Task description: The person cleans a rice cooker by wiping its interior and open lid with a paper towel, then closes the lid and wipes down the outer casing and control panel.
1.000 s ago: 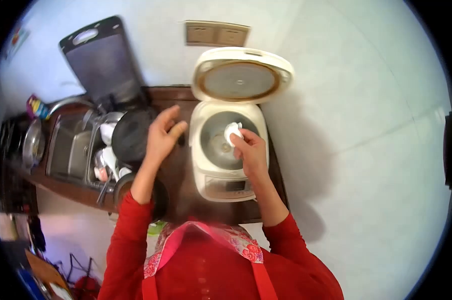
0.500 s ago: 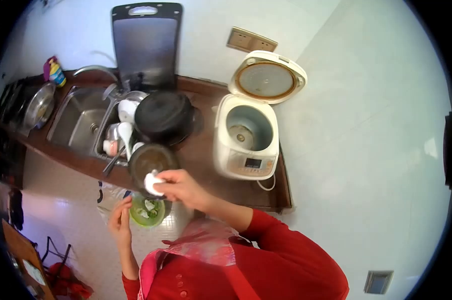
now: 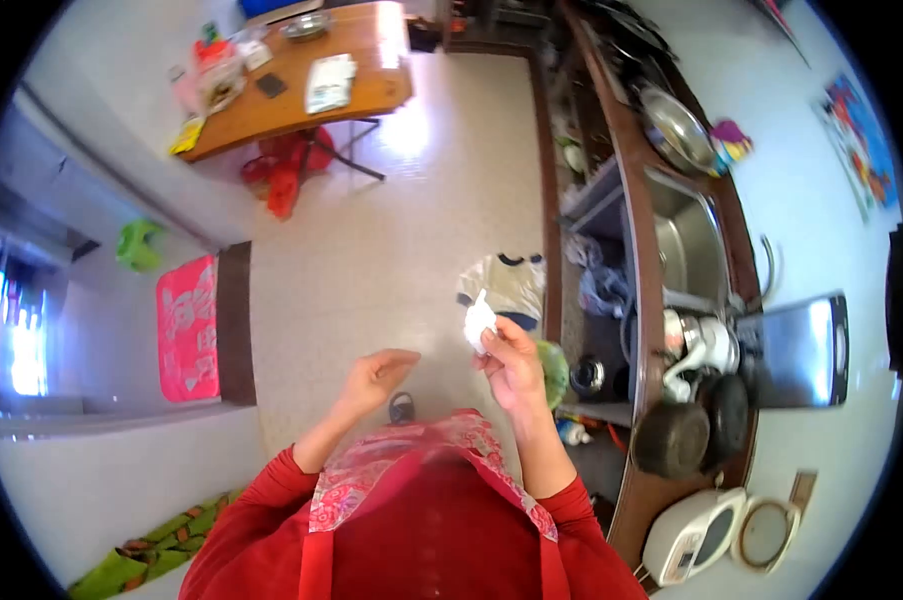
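My right hand (image 3: pixel 514 368) is closed in a pinch on a crumpled white tissue (image 3: pixel 478 326) in front of my body. My left hand (image 3: pixel 376 380) hangs in the air to the left of it, holding nothing, its fingers stretched out. Beside my right wrist a green bin (image 3: pixel 553 374) stands on the floor, partly hidden by my arm. On the floor beyond the tissue lies a pale mat or bag (image 3: pixel 514 285) with dark patches at its edges.
Along the right runs a counter with a sink (image 3: pixel 687 245), dark pots (image 3: pixel 671 438), an upright cutting board (image 3: pixel 793 350) and an open rice cooker (image 3: pixel 686 545). A wooden table (image 3: pixel 381 90) holds bags and papers ahead. A pink mat (image 3: pixel 188 330) lies at left.
My view has turned left, away from the counter. My right hand has carried the tissue from beside a dark pot out over the floor. My left hand stays free.
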Demonstrator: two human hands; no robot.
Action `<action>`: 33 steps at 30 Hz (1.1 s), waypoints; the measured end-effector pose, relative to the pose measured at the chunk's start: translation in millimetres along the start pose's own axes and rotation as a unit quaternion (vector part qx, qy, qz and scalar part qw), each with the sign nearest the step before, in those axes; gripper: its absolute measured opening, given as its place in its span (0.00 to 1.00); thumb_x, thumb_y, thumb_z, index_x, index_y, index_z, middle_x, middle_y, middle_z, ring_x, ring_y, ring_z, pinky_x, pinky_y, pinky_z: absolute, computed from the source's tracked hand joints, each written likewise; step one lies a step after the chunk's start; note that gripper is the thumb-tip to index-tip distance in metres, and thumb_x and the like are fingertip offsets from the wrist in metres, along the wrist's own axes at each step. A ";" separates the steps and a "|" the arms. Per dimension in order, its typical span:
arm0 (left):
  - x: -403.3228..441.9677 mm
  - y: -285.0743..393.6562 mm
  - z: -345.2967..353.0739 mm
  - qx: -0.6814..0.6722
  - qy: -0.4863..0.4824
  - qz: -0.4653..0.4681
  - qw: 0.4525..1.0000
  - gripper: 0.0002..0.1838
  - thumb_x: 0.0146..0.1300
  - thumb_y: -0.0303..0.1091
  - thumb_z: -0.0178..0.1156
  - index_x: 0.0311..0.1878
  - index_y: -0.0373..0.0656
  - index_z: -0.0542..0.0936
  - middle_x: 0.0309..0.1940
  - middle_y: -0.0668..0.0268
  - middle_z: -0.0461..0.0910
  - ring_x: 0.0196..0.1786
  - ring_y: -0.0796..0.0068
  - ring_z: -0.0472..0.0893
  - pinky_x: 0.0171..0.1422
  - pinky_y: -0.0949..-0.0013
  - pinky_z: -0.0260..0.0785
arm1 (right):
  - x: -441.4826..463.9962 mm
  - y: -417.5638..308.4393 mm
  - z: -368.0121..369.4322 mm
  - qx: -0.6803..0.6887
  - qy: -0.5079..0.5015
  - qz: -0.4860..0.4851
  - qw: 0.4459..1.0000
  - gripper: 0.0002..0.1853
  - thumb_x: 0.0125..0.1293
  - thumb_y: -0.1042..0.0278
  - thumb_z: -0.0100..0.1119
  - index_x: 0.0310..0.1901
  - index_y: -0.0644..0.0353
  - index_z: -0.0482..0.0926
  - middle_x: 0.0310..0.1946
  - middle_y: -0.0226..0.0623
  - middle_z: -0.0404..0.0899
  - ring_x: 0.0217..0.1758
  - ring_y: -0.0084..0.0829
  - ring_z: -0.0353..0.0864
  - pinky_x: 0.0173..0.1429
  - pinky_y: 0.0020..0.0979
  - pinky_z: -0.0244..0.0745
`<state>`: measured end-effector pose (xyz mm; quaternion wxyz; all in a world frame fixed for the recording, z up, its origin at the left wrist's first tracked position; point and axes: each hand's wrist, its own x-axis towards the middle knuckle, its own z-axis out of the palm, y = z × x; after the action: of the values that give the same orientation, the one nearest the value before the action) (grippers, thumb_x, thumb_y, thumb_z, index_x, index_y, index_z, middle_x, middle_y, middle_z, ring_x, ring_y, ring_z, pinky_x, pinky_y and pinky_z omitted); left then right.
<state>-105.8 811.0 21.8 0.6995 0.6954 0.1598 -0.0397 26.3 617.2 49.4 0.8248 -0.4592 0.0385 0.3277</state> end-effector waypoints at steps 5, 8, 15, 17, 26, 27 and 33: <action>25.8 -8.2 -33.9 -0.136 0.042 0.002 0.990 0.21 0.72 0.37 0.54 0.63 0.37 0.72 0.60 0.58 0.76 0.61 0.66 0.76 0.63 0.63 0.69 | 54.5 19.4 34.8 -0.033 -0.048 0.094 0.994 0.13 0.65 0.77 0.58 0.51 0.63 0.78 0.39 0.33 0.82 0.34 0.24 0.77 0.36 0.30 0.72; 61.2 16.2 -54.0 -0.240 0.019 0.010 0.971 0.28 0.73 0.42 0.53 0.71 0.40 0.63 0.67 0.58 0.68 0.65 0.61 0.72 0.65 0.56 0.69 | 98.4 25.9 57.6 -0.108 -0.074 0.109 0.985 0.13 0.65 0.77 0.58 0.51 0.62 0.79 0.40 0.32 0.82 0.36 0.23 0.78 0.36 0.28 0.72; 197.5 45.8 -109.3 -0.265 -0.004 0.006 0.964 0.25 0.72 0.36 0.55 0.69 0.41 0.66 0.61 0.63 0.73 0.61 0.70 0.74 0.61 0.62 0.71 | 236.5 4.8 108.9 -0.273 -0.184 0.017 0.944 0.12 0.63 0.81 0.59 0.48 0.63 0.78 0.36 0.29 0.82 0.36 0.19 0.79 0.35 0.22 0.72; 242.5 49.8 -121.2 -0.211 0.015 -0.019 0.977 0.24 0.71 0.34 0.55 0.68 0.40 0.67 0.59 0.65 0.75 0.58 0.71 0.76 0.59 0.64 0.72 | 282.0 -5.7 111.8 -0.347 -0.205 -0.033 0.915 0.11 0.63 0.82 0.59 0.47 0.64 0.77 0.36 0.29 0.82 0.35 0.19 0.80 0.36 0.21 0.73; 338.1 51.7 -250.7 -0.322 0.217 0.034 0.921 0.14 0.73 0.29 0.50 0.57 0.34 0.70 0.55 0.51 0.77 0.52 0.58 0.81 0.58 0.59 0.76 | 514.0 -48.7 200.2 -0.528 -0.270 -0.046 0.804 0.11 0.62 0.68 0.64 0.44 0.62 0.81 0.34 0.35 0.83 0.34 0.24 0.82 0.39 0.27 0.76; 338.9 45.3 -271.2 -0.313 0.235 0.037 0.919 0.13 0.73 0.29 0.49 0.57 0.34 0.70 0.55 0.51 0.77 0.52 0.58 0.81 0.57 0.59 0.76 | 535.3 -46.8 215.8 -0.546 -0.265 -0.061 0.792 0.12 0.61 0.66 0.64 0.43 0.62 0.82 0.34 0.38 0.85 0.36 0.27 0.83 0.42 0.30 0.77; 363.5 21.9 -402.0 -0.352 0.312 0.028 0.882 0.11 0.71 0.29 0.53 0.52 0.35 0.72 0.51 0.51 0.80 0.50 0.58 0.83 0.56 0.60 0.76 | 648.3 -23.9 352.8 -0.541 -0.345 -0.045 0.766 0.09 0.61 0.68 0.62 0.41 0.62 0.82 0.34 0.35 0.85 0.35 0.28 0.82 0.42 0.31 0.76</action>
<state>176.5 1268.4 -51.1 0.8131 0.3839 0.3535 0.2577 463.5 1212.2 33.7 0.4114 -0.6864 -0.4533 0.3927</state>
